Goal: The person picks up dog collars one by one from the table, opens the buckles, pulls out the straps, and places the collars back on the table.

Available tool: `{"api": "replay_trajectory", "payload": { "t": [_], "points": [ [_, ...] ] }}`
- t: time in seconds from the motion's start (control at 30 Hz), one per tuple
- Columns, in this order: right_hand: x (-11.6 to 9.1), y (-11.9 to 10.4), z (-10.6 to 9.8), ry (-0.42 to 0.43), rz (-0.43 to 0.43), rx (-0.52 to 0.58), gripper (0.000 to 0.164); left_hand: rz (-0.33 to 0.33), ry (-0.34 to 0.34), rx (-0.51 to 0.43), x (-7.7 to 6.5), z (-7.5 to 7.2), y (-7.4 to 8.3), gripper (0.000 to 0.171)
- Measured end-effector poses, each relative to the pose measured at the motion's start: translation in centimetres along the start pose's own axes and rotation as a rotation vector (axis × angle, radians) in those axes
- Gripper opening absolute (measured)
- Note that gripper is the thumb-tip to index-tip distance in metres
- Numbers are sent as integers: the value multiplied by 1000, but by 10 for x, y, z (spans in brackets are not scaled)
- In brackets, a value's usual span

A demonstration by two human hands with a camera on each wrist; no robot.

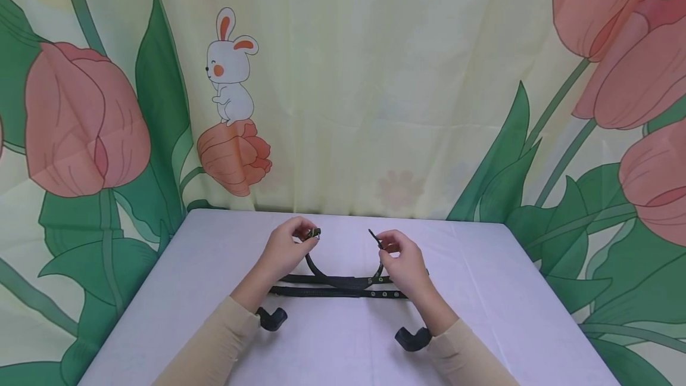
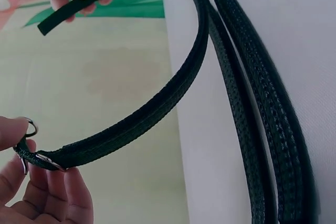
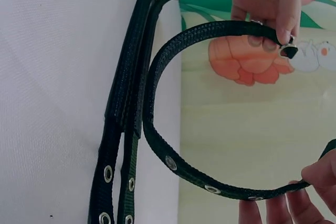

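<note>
A dark green buckle collar (image 2: 152, 111) with metal eyelets curves in a loop between my two hands, its ends apart. My left hand (image 1: 288, 250) pinches the end with the metal buckle (image 2: 51, 161) and ring (image 2: 31, 126). The eyelet end is held between thumb and fingers of my right hand (image 1: 404, 260), and its tip (image 1: 373, 237) sticks out past them. Behind the loop's lower part in the head view, two more dark collars, a farther one (image 1: 295, 279) and a nearer one (image 1: 321, 292), lie side by side on the table, eyelets to the right.
A white cloth covers the table (image 1: 343, 344). Its far edge meets a curtain (image 1: 375, 106) printed with tulips and a rabbit. Black curved pieces, one near the left wrist (image 1: 273, 319) and one near the right (image 1: 412, 339), show beside the sleeves.
</note>
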State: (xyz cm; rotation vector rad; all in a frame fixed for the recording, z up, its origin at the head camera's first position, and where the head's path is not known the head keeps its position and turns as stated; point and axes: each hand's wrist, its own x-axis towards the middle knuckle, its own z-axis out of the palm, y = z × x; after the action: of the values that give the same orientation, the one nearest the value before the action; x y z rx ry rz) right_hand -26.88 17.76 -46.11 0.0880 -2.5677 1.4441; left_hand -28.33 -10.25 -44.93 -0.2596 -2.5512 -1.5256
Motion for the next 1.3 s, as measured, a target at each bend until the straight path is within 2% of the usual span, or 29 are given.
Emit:
{"api": "replay_trajectory", "payload": {
  "t": [0.27,0.5,0.77,1.13,1.3],
  "points": [
    [-3,2,-5,14,0,19,20,5,9,34,-5,-5,-4,19],
    [-9,5,-7,10,10,77,16,-47,17,29,-9,-9,-5,19],
    [-13,10,-10,42,-6,122,15,-62,22,40,-13,-19,-8,17],
    [-19,15,-17,69,12,157,25,-81,-6,57,-22,-31,-14,26],
    [-21,17,-21,69,35,174,29,-103,-3,61,-25,-35,-14,22]
  ]
}}
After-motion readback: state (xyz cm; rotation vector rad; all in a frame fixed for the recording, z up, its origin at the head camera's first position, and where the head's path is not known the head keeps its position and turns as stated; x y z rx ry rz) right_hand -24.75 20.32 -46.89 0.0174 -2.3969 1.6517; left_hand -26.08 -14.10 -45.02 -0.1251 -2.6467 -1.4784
